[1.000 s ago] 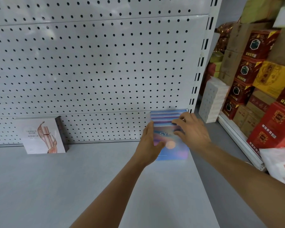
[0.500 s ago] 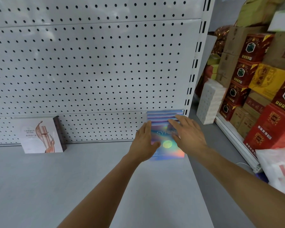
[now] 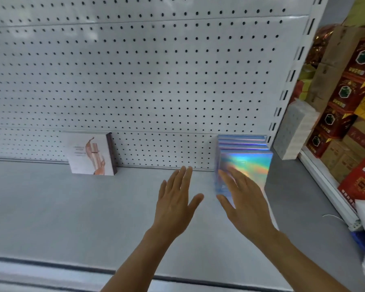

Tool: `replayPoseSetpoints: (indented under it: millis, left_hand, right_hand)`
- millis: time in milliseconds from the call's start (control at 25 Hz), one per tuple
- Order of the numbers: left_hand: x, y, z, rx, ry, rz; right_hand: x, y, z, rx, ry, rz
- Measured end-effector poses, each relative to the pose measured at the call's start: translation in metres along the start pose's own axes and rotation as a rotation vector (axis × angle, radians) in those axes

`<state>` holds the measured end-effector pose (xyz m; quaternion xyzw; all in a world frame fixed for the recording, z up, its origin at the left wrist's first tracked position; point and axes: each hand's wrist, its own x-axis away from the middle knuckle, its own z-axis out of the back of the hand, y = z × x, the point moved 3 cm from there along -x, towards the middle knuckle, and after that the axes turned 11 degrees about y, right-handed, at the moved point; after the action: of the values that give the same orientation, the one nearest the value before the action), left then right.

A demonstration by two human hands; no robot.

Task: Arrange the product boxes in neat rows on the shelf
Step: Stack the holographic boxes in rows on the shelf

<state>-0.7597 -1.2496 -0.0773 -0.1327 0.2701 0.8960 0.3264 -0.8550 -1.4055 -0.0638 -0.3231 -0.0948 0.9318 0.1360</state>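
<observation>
A row of several holographic blue boxes point(image 3: 249, 163) stands upright at the right end of the grey shelf point(image 3: 72, 207), front to back against the pegboard. My right hand point(image 3: 242, 199) hovers flat in front of the frontmost box, fingers straight, covering its lower left part; whether it touches is unclear. My left hand point(image 3: 176, 199) is spread over the bare shelf just left of the row, holding nothing. A white box with a bottle picture point(image 3: 91, 153) stands alone against the pegboard further left.
The white pegboard back panel point(image 3: 135, 81) rises behind the shelf, with a slotted upright point(image 3: 282, 98) at its right end. Red and yellow cartons point(image 3: 346, 98) are stacked to the right, beside a white ribbed pack point(image 3: 293, 131). The shelf's front lip runs along the bottom.
Both hands have come off the front holographic box and drawn back toward me with fingers spread. The view has shifted right and back, showing more of the shelf.
</observation>
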Motion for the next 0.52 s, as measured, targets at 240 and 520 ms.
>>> replayPoseSetpoints:
  millis: [240, 520]
  left_hand:
    - [0.067, -0.09, 0.08, -0.097, 0.189, 0.076]
    - [0.157, -0.244, 0.203, -0.211, 0.251, 0.184]
  right_hand:
    - [0.024, -0.116, -0.018, -0.132, 0.034, 0.04]
    - [0.05, -0.312, -0.088, -0.254, -0.049, 0.129]
